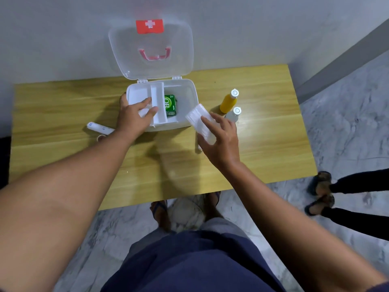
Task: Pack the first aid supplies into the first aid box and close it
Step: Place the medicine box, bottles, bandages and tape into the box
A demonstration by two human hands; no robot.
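Note:
The white first aid box (pixel 189 89) stands open at the back of the wooden table (pixel 263 131), its clear lid (pixel 151 49) upright against the wall. Inside are a white tray (pixel 156 95) on the left and a green packet (pixel 170 104) on the right. My left hand (pixel 134 116) lies over the tray, fingers resting on a white item whose kind I cannot tell. My right hand (pixel 221 140) grips a white pack of cotton swabs (pixel 200 121) just in front of the box's right corner.
A yellow bottle (pixel 229 101) and a clear bottle (pixel 233 115) stand right of the box. A white tube (pixel 99 127) and a small tape roll (pixel 101 137) lie left of my left wrist. Another person's feet (pixel 320 192) stand at the table's right end.

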